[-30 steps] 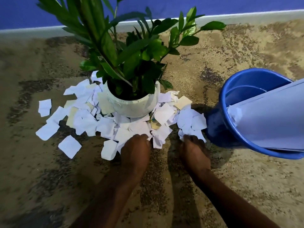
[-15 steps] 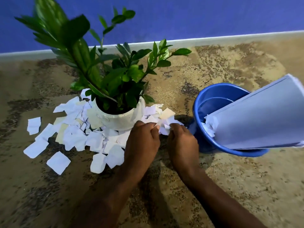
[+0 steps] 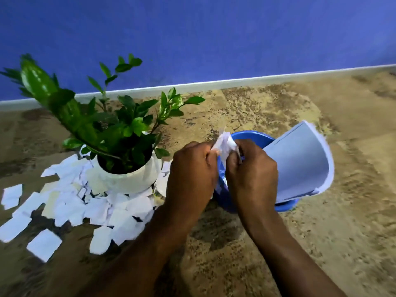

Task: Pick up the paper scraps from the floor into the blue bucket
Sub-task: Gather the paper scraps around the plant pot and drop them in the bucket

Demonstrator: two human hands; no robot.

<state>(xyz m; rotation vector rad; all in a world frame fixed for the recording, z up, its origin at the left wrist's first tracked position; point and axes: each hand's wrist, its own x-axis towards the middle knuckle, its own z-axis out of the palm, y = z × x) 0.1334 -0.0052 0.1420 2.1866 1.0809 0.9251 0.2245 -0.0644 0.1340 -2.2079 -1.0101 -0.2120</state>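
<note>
- Handful of scraps (image 3: 225, 144): clutched between left hand (image 3: 190, 174) and right hand (image 3: 252, 174) fingers, over blue bucket (image 3: 246, 136) rim
- Remaining paper scraps (image 3: 70, 202): many left on floor, around plant pot (image 3: 130, 179) beside bucket

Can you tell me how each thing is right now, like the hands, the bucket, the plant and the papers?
left hand: closed on a bunch of scraps, raised by the bucket.
right hand: closed on the same bunch.
held scraps: crumpled between both hands.
blue bucket: on the floor, big curled sheets sticking out.
potted plant: upright.
floor scraps: scattered around the pot.
</note>
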